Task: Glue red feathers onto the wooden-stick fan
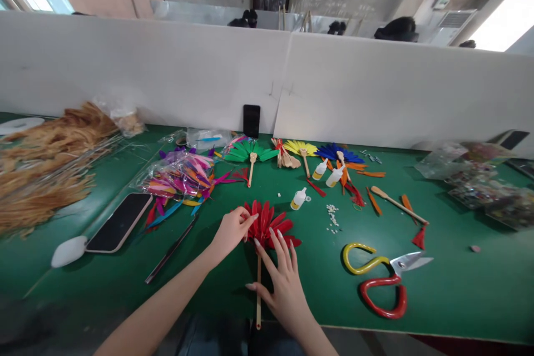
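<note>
Daylight floods in from blown-out windows (507,25) far above and to either side of the hands (287,283), lighting the green worktop (459,283) evenly. Soft shadows pool just beneath the hands. Wide-angle distortion bows the white partition (167,72) beyond them; the corners blur.
</note>
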The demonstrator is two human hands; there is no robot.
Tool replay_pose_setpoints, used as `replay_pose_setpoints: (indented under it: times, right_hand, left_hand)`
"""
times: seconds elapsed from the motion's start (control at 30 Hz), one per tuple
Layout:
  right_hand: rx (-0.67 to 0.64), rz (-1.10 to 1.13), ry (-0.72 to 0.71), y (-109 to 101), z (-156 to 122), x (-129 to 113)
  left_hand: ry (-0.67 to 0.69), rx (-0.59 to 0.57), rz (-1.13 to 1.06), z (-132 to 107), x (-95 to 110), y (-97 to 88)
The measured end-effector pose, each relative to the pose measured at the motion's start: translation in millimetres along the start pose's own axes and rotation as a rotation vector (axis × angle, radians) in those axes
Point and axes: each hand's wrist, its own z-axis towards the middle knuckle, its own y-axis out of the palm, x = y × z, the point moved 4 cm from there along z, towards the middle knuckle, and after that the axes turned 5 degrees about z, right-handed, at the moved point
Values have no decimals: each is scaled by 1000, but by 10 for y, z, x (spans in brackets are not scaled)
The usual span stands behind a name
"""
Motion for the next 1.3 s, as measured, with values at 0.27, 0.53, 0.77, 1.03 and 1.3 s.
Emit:
replay_pose_setpoints:
  times: [0.27, 0.53, 0.77, 1.03, 1.3]
  right_hand:
    - [-16, 17, 33, -14, 8, -7]
    - [-2, 13, 7, -35, 9, -23]
    - [-3, 10, 9, -43, 10, -32]
    - [-12, 16, 17, -32, 4, -33]
    - [-28, 18, 1, -24, 12, -28]
  left_hand:
    - [167, 115, 295, 303, 80, -441]
    - [201, -97, 311, 694, -3, -321]
    - [181, -138, 255, 728, -7, -267]
    - [148, -111, 207, 719, -75, -244]
    - [136, -71, 192, 724, -86, -222]
